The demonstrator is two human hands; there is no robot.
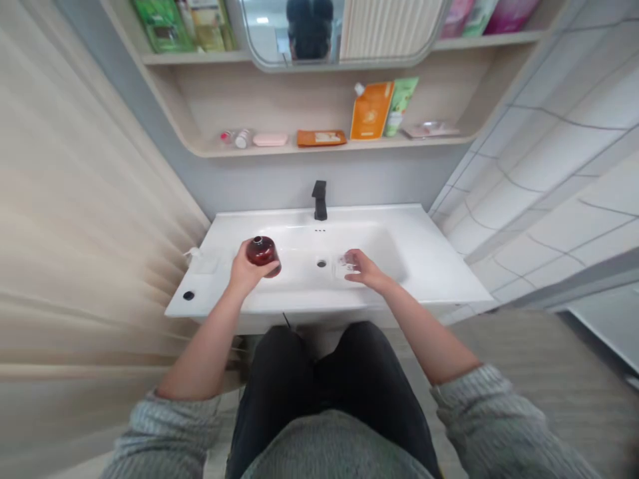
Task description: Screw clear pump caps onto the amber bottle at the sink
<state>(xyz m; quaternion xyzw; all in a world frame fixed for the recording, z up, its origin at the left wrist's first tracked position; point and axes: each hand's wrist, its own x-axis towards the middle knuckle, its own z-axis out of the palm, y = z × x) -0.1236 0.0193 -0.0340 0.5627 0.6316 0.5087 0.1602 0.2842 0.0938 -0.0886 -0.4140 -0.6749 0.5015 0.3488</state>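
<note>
My left hand [243, 270] is wrapped round a dark red-brown bottle [261, 250] over the left part of the white sink [299, 279]. The bottle's mouth is uncovered and tilts slightly. Over the basin, right of the drain [321, 263], my right hand [367, 269] grips a small clear container [343, 267]. Its exact kind and contents are too faint to make out. A small round black cap [188, 295] lies on the left counter. Behind it is a pale, partly see-through item [202, 261] that I cannot identify.
A black faucet [320, 201] stands at the back of the sink. Above it, a shelf [279, 150] bears an orange pouch [371, 112], a green tube [400, 106] and an orange packet [321, 138]. A mirror [344, 33] hangs higher. A beige curtain [90, 199] borders the left side.
</note>
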